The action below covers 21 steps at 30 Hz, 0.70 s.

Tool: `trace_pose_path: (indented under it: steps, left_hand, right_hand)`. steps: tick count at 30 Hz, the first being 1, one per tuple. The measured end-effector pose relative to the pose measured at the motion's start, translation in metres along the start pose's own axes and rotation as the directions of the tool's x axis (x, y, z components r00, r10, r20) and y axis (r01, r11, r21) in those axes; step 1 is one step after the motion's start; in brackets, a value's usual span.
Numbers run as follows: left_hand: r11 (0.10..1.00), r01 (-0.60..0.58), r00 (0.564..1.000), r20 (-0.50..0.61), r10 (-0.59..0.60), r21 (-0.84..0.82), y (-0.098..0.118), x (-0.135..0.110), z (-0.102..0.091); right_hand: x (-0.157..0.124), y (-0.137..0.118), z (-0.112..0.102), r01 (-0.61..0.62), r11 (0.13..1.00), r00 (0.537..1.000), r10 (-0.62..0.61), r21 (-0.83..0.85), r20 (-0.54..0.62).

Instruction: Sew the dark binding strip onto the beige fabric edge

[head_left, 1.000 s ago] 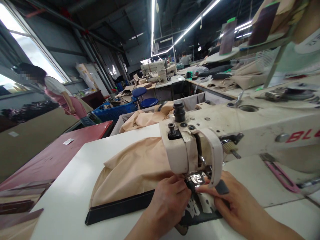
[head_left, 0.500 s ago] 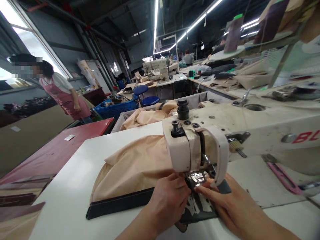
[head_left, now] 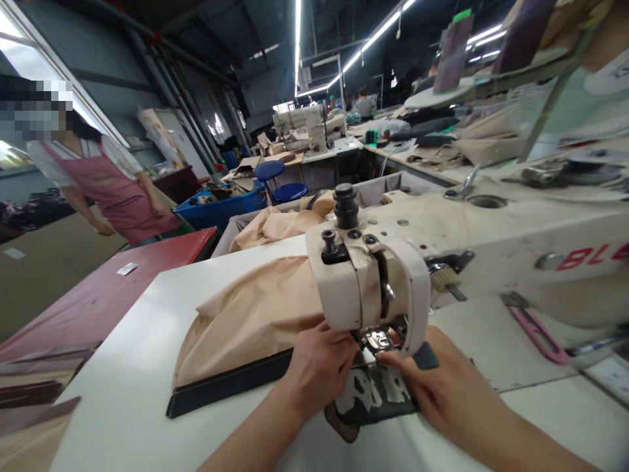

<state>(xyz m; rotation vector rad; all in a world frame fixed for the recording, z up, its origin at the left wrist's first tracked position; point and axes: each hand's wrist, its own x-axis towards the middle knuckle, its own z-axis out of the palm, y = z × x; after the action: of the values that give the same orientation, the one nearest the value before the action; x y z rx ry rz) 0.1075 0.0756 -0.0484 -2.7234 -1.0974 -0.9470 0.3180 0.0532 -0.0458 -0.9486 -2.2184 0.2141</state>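
Beige fabric (head_left: 250, 314), edged with a dark band (head_left: 230, 385), lies on the white bench (head_left: 122, 367) at ten o'clock from the left hand (head_left: 317, 367), presumably spread to avoid drag near the presser foot (head_left: 378, 341). The left fingers are bunched closed on its edge; the right hand (head_left: 432, 377) points toward ten o'clock, index extended, its grip indeterminable.

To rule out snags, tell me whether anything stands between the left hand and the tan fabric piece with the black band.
Nothing visible does: the left hand overlaps part of the tan fabric piece and its black band.
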Motion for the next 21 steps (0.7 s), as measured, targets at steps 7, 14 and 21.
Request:
trace_pose_path:
  steps: [7, 14, 21]
  left_hand:
    - [1.000, 0.027, 0.999, -0.035, -0.027, 0.014, -0.0032, 0.0049, -0.0021]
    - [0.999, 0.048, 0.998, -0.034, -0.049, -0.005, -0.0068, 0.0055, -0.0013]
    - [0.998, 0.039, 0.999, -0.005, -0.039, -0.047, -0.0045, 0.0084, -0.0068]
  right_hand:
    - [0.0030, 0.0004, 0.0007, -0.045, 0.999, 0.998, 0.044, 0.025, 0.046]
    - [0.0035, -0.0020, -0.0002, -0.090, 0.996, 0.994, 0.088, 0.016, 0.072]
    - [0.0054, -0.0093, -0.0003, -0.105, 0.994, 0.989, 0.102, 0.023, 0.105]
